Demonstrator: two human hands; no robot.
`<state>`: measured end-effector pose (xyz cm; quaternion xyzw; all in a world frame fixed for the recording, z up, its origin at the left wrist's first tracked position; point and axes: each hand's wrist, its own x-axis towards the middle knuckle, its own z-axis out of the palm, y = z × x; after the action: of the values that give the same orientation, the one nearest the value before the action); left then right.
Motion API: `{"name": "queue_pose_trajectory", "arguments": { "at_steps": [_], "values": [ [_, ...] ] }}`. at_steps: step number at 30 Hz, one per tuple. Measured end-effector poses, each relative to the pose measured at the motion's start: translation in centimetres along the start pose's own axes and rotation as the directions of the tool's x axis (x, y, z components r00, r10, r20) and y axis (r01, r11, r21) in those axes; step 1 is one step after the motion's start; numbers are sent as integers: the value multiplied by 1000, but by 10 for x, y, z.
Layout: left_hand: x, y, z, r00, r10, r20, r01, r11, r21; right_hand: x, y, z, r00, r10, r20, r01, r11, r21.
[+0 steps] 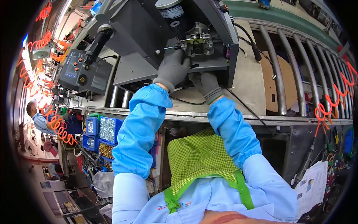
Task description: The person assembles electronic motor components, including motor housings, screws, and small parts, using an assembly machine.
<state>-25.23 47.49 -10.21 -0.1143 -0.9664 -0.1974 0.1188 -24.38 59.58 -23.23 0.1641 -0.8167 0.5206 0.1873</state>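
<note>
An open dark grey machine housing [134, 33] lies on the bench before me, with a metal feed mechanism [195, 43] and a white-and-black cylindrical motor [171, 11] inside. My left hand [172, 69], in a grey glove, reaches into it just below the mechanism. Its fingers are bent together beside a thin rod [170, 48]; what they hold, if anything, is hidden. My right hand [206, 84], gloved too, is at the housing's lower front edge. Its fingertips go under the metal lip [209, 68] and out of sight. A black cable [188, 102] runs below both hands.
A grey control unit [84, 71] with orange knobs stands at left. Blue bins [108, 128] of small metal parts hang below the bench edge. A roller conveyor [294, 71] extends right, beside a coiled red hose [337, 95]. Another person [39, 119] is far left.
</note>
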Motion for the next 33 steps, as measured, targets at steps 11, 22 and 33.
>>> {"name": "queue_pose_trajectory", "arguments": {
  "at_steps": [11,22,33],
  "values": [
    [6,9,-5,983,-106,149,116,992,-57,0,0,-4,990,-141,-25,124,932,-341],
    [13,-3,5,995,-26,92,34,996,-81,12,40,20,987,-20,-157,-44,919,-392],
    [-91,-7,28,977,-147,157,202,380,-902,10,19,-6,966,76,249,60,865,-498]
  ]
}}
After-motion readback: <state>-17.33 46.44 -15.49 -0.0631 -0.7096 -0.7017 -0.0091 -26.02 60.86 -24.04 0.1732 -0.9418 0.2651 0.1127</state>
